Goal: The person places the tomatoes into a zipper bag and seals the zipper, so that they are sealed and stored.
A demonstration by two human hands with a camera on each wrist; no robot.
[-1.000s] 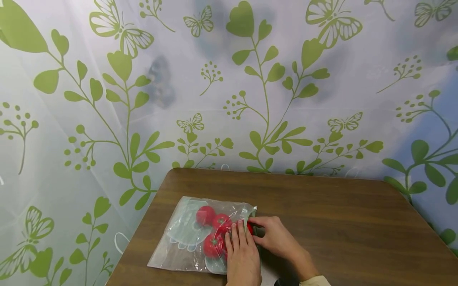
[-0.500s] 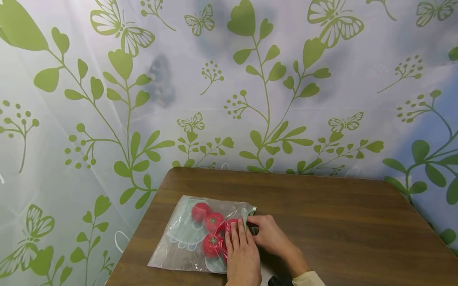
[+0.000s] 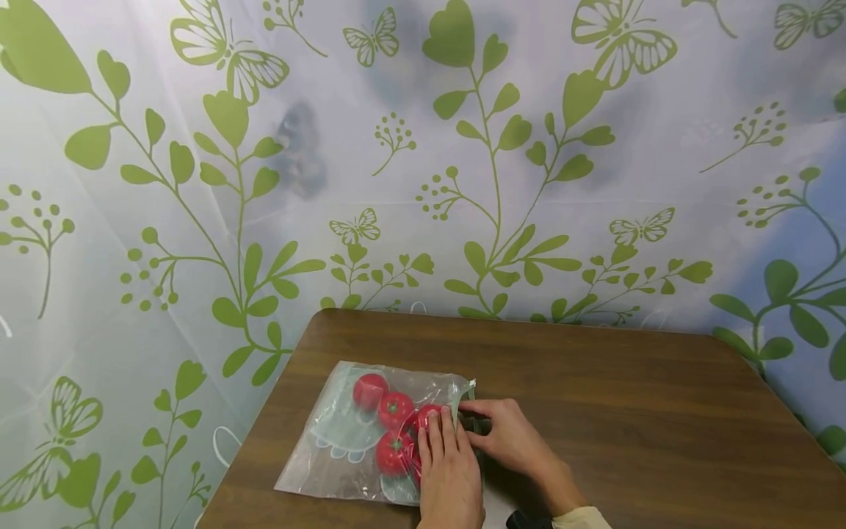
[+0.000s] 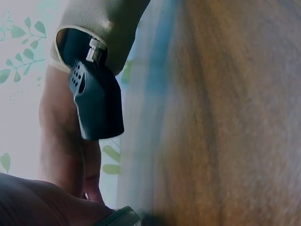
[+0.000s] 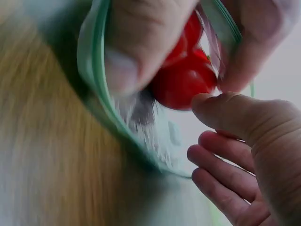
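Observation:
A clear zip bag (image 3: pixel 311 477) with a pale green pattern lies on the table, several red tomatoes (image 3: pixel 395 452) inside. My left hand (image 3: pixel 451 474) lies across its right end with straight fingers. The right wrist view shows a thumb of that hand at the lower green lip (image 5: pixel 101 52) and its fingers above, the mouth spread between them. My right hand (image 3: pixel 512 437) is at the mouth, thumb and fingers apart. In the right wrist view its thumb tip is beside a tomato (image 5: pixel 183 84); whether they touch, I cannot tell. The other fingers are loosely bent around nothing.
The brown wooden table (image 3: pixel 628 411) reaches a curtain (image 3: pixel 529 184) printed with green leaves and butterflies. A whitish surface (image 3: pixel 496 510) and a black wrist camera (image 3: pixel 522 520) show near the front edge. In the left wrist view, a black wrist device (image 4: pixel 99 103) sits at the cream sleeve (image 4: pixel 110 28).
A tomato at my right fingers has moved left into the bag and left them. The upper tomatoes in the bag have shifted left. My left hand has stayed in place.

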